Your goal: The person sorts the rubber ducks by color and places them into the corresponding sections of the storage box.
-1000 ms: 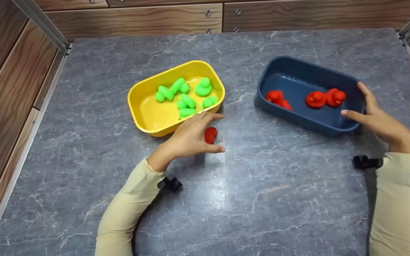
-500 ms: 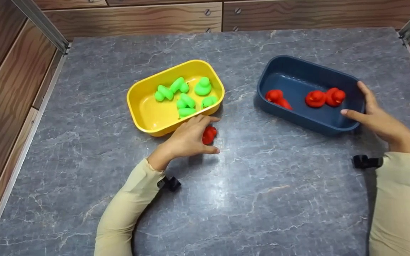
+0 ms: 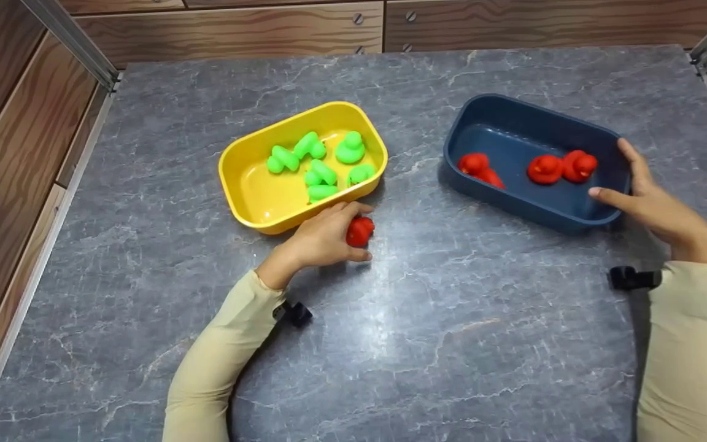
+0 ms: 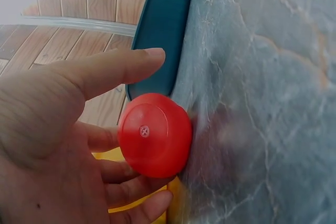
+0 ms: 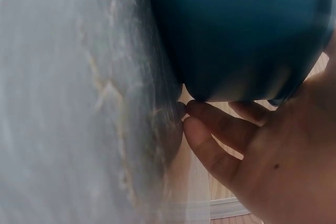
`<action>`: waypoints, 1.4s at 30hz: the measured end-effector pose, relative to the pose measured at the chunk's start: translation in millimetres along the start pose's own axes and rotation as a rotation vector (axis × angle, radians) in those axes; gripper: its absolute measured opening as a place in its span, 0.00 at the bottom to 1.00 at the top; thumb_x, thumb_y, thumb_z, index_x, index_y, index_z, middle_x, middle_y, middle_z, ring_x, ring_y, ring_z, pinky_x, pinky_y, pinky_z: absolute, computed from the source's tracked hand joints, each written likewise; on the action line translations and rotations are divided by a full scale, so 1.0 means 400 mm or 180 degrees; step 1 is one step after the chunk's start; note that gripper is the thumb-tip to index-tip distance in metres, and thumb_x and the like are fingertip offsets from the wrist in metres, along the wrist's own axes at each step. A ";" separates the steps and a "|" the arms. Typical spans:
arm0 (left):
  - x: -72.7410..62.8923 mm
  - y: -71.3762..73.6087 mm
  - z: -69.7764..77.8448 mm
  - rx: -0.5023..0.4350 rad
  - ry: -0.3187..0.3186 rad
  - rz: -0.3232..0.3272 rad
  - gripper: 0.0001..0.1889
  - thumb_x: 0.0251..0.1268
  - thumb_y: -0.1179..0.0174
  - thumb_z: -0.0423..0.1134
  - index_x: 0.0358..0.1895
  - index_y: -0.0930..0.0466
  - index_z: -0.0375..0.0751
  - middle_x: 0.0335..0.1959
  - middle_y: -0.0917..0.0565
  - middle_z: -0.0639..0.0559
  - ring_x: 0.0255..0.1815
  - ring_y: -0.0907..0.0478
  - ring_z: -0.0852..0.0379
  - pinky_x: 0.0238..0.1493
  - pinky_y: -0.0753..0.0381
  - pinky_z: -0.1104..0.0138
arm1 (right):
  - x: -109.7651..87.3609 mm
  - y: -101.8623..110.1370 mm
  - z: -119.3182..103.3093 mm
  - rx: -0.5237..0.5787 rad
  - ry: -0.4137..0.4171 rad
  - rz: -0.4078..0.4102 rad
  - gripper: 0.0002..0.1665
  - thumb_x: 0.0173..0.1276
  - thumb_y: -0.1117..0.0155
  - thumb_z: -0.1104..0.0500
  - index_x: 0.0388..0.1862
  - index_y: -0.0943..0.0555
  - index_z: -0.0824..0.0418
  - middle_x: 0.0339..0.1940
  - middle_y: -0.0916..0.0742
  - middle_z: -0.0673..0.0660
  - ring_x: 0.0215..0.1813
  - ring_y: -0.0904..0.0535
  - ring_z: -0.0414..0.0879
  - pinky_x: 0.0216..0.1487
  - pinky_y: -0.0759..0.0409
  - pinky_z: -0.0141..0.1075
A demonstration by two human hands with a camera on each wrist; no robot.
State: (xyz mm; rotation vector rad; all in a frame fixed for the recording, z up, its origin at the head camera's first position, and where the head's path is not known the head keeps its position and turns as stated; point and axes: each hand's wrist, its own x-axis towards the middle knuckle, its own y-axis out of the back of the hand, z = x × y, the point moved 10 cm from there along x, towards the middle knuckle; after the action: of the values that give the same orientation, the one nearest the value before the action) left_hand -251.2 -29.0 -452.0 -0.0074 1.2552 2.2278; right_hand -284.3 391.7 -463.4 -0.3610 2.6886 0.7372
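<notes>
A red toy duck (image 3: 360,232) is on the table in front of the yellow bin. My left hand (image 3: 323,238) is around it, fingers on the far side and thumb on the near side. In the left wrist view, the duck's round base (image 4: 155,136) faces the camera; the thumb (image 4: 123,68) stands apart from it, and whether the fingers behind touch it is unclear. My right hand (image 3: 666,205) holds the right end of the dark blue bin (image 3: 531,207), thumb over the rim and fingers along the outer wall. Red ducks (image 3: 544,169) lie inside that bin.
The yellow bin (image 3: 249,190) contains several green toy ducks (image 3: 350,148) and sits just behind my left hand. Grey marbled tabletop (image 3: 427,344) spreads between and before the bins. Wood-patterned panels (image 3: 231,37) border the back and left.
The thumb and fingers of my left hand have drawn closer together around the red duck, and the hand has shifted slightly left. My right hand and both bins stay put.
</notes>
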 end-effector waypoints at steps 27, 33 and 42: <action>-0.009 0.016 0.025 0.0108 -0.0144 0.0254 0.27 0.50 0.28 0.45 0.57 0.22 0.49 0.51 0.19 0.52 0.52 0.24 0.53 0.50 0.25 0.59 | -0.007 0.000 -0.007 0.0080 0.0056 -0.0046 0.52 0.74 0.48 0.51 0.74 0.76 0.30 0.76 0.76 0.56 0.77 0.75 0.50 0.71 0.60 0.20; -0.016 0.020 0.046 0.0128 -0.0290 0.0292 0.28 0.50 0.28 0.48 0.56 0.21 0.48 0.51 0.18 0.51 0.54 0.25 0.51 0.54 0.27 0.59 | -0.007 -0.001 -0.003 0.0070 -0.0014 -0.0093 0.52 0.75 0.49 0.50 0.73 0.77 0.28 0.75 0.77 0.56 0.76 0.77 0.50 0.74 0.63 0.25; -0.026 0.024 0.062 0.0073 -0.0330 0.0325 0.28 0.49 0.28 0.50 0.56 0.20 0.51 0.50 0.17 0.54 0.49 0.24 0.54 0.48 0.26 0.62 | -0.006 0.000 0.002 0.0044 -0.0061 -0.0110 0.51 0.75 0.49 0.49 0.72 0.77 0.27 0.75 0.77 0.56 0.77 0.77 0.51 0.75 0.65 0.30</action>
State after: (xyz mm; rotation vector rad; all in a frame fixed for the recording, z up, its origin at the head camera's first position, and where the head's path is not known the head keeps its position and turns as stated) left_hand -240.6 -18.2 -427.6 0.1825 1.2498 2.2685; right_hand -281.9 392.4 -463.2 -0.3939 2.6615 0.7083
